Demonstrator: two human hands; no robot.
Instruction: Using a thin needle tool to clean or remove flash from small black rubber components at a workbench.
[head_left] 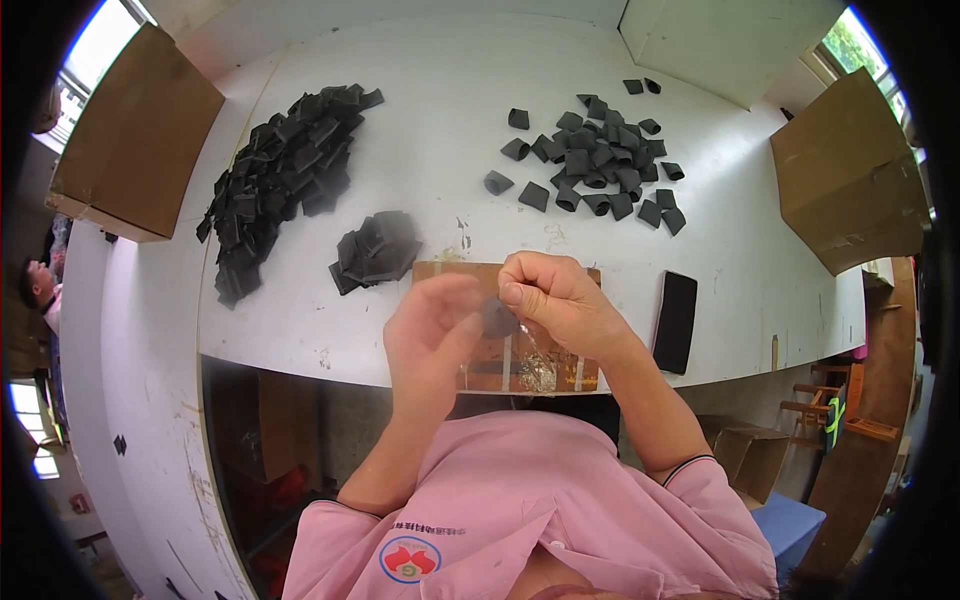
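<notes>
A small dark grey, sleeve-like piece of fabric or foam (pixel 499 321) is between my two hands, slightly blurred. My right hand (pixel 565 302) is closed, thumb and forefinger pinched at the piece's upper right edge. On its other side my left hand (pixel 428 338) is smeared by motion, its thumb beside the piece; how its fingers grip cannot be made out. Both hands are above a worn brown wooden board (pixel 440 269) at the table's front edge. Just beyond my left hand lies a small heap of flat black pieces (pixel 375 248).
A long pile of flat black pieces (pixel 290 165) covers the left of the white table (pixel 430 130). Several open black tube pieces (pixel 600 155) are scattered at right. A black phone (pixel 676 322) lies right of the board. Cardboard boxes (pixel 140 135) stand at both sides.
</notes>
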